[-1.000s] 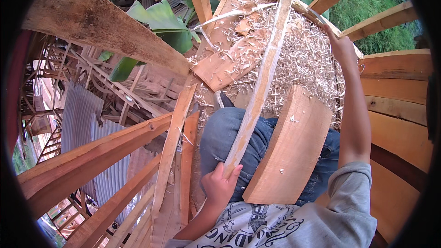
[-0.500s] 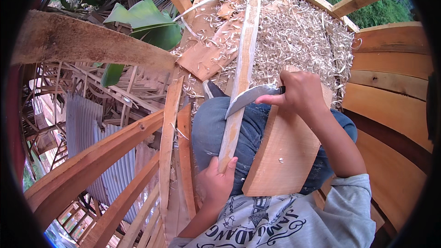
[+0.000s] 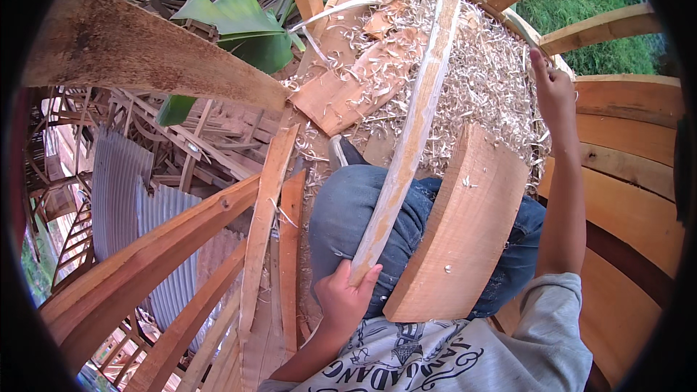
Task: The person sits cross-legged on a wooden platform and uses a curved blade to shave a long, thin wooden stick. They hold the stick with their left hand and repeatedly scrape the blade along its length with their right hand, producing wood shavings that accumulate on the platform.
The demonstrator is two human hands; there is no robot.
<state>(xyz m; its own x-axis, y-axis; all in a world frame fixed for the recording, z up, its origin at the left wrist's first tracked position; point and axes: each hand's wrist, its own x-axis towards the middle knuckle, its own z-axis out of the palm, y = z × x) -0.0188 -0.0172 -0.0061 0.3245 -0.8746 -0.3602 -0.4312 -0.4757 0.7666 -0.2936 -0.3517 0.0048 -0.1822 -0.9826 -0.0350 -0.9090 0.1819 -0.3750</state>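
Observation:
My left hand [image 3: 345, 294] is wrapped round the near end of a long, pale wooden strip [image 3: 410, 141]. From there the strip slants away over my left thigh toward the shavings. Raised at the far right, my right hand [image 3: 555, 91] grips a large knife [image 3: 520, 27]; its blade points away, is seen nearly edge-on, and stands apart from the strip. The handle is mostly hidden by my fingers. Across my lap rests a thick, slightly curved wooden block [image 3: 461, 236], with neither hand touching it.
Curled wood shavings [image 3: 479, 80] cover the boards ahead, with a loose flat plank [image 3: 356, 91] at their left. Curved hull-like planks [image 3: 624, 141] rise on the right. Wooden ribs [image 3: 160, 247] stand on the left, beyond them corrugated metal sheets [image 3: 174, 236] and scrap wood.
My right hand has lifted the knife off the strip and swung it up, away and to the right. The strip's far end has shifted right, still in my left hand.

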